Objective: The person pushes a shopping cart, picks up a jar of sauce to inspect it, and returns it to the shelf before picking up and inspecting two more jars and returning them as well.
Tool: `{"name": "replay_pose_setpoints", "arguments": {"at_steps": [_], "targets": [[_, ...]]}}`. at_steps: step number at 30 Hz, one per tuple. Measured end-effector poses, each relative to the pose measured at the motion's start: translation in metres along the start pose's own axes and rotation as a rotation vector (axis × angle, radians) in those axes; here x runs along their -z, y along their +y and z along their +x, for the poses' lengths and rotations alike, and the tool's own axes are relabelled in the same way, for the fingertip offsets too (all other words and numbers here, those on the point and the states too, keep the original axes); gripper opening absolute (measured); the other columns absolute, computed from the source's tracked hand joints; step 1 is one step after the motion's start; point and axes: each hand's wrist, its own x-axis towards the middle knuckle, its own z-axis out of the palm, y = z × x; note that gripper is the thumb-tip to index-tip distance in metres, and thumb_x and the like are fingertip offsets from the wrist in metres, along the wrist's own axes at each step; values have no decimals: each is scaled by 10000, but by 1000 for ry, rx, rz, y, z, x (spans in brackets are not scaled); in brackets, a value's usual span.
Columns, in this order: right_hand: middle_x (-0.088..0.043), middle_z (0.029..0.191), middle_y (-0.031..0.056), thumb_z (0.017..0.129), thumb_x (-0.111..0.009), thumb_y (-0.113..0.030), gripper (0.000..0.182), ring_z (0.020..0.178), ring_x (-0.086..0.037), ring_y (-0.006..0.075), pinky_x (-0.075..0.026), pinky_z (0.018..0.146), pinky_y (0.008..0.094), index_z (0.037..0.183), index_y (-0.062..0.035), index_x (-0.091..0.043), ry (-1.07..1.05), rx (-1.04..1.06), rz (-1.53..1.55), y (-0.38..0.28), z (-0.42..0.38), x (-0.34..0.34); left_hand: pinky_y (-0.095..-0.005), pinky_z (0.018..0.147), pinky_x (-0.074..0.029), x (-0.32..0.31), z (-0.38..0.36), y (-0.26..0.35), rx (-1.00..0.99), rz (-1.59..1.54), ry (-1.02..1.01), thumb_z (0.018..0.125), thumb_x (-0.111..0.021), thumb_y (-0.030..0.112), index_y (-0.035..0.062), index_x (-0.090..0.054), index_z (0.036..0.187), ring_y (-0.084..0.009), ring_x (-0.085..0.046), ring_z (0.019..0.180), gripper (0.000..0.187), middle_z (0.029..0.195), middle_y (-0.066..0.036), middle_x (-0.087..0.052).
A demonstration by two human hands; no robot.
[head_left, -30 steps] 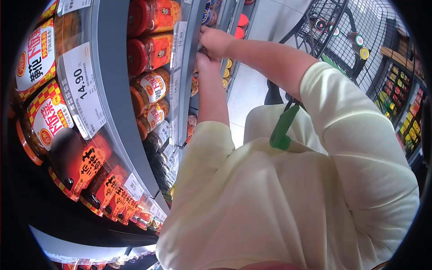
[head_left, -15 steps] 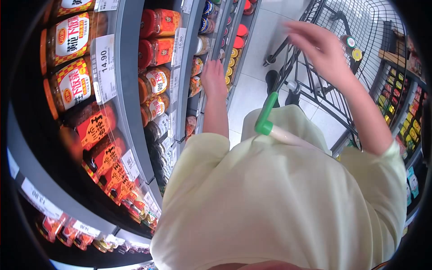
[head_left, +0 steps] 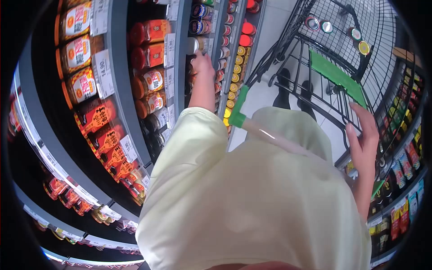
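My left hand (head_left: pixel 202 64) reaches into the shelf on the left, beside a white-lidded jar (head_left: pixel 196 45). Its fingertips are partly hidden, and whether they grip a jar cannot be made out. My right hand (head_left: pixel 363 130) hangs at the right near the cart's frame, thumb and fingers apart, holding nothing. The shopping cart (head_left: pixel 335 72) has a green flap and a green-and-clear handle (head_left: pixel 270 135) across my front. Inside its basket lie several jars, among them a yellow-topped jar (head_left: pixel 363 47) and a red-rimmed jar (head_left: pixel 312 23).
Shelves on the left hold orange-lidded jars (head_left: pixel 83 51), red-lidded jars (head_left: pixel 150 56) and dark jars with orange labels (head_left: pixel 105 137). Another shelf with colourful packets (head_left: pixel 400 213) stands on the right. Tiled floor (head_left: pixel 269 38) shows between shelf and cart.
My left hand has moved deeper into the shelf. My right hand has dropped from above the cart to the lower right. The view has shifted, showing more jars in the cart.
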Motion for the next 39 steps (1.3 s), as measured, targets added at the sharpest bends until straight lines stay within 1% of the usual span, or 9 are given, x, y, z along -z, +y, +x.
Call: {"name": "replay_pose_setpoints", "arguments": {"at_steps": [3,5,8,11,13,16,19,30,39], "targets": [[-625,1121,203,798,-634,-338,520,1053,-580,373,-438,927,419,1154,39,-594,-85,83,140,13,-13,-4,-326,815,-505,-13,28,-9,-75,111,54,935,-615,259,-18,-393,1221,-219,-576,967,456,1180,-121,-524],[-632,1093,209,748,-656,-355,560,1000,-598,383,-468,878,426,1141,41,-605,-113,149,120,25,-17,-8,-362,675,-599,-11,45,-15,-134,246,116,904,-613,170,-67,-462,1166,-259,-633,829,384,1028,-165,-581],[-647,1050,207,692,-681,-349,586,926,-615,385,-493,819,426,1120,47,-618,-69,206,138,31,-14,-11,-363,591,-620,-16,37,-9,-206,364,192,885,-593,106,-94,-491,1097,-259,-648,772,308,937,-179,-601],[-658,1021,196,658,-698,-323,591,895,-624,375,-502,795,418,1107,54,-624,-83,214,183,31,-11,-9,-436,546,-627,-8,40,-2,-310,677,133,849,-540,8,-95,-449,1187,-321,-664,869,365,1147,-219,-563],[-665,997,195,615,-718,-286,602,879,-628,370,-506,785,412,1097,63,-626,-88,217,185,33,-11,-8,-484,658,-602,-9,23,12,-296,821,163,856,-550,58,-95,-488,1193,-370,-658,963,375,1163,-251,-590],[-660,988,213,572,-736,-232,613,861,-631,364,-511,766,399,1092,72,-625,-92,203,238,36,-11,-8,-436,904,-476,5,38,20,-465,1449,110,894,-536,199,-11,-572,1165,-366,-599,1091,345,1131,-224,-637],[-660,978,214,572,-735,-234,609,850,-632,362,-510,768,398,1087,73,-627,-74,202,243,36,-10,-8,-447,885,-487,-7,0,30,-564,1656,108,913,-532,183,44,-578,1181,-356,-596,1102,305,1152,-190,-638],[-658,945,205,632,-704,-275,552,808,-630,354,-501,743,388,1050,78,-638,-51,175,197,30,-12,-14,-478,854,-484,4,8,29,-618,1595,-12,977,-465,301,19,-601,1051,-393,-604,1046,321,1072,-228,-647],[-659,954,211,679,-680,-239,490,826,-635,351,-500,758,380,1053,75,-638,-29,181,176,20,-11,-20,-483,868,-482,-1,14,36,-597,1607,-43,971,-469,333,12,-606,1094,-395,-603,1051,370,1106,-231,-637]]}}
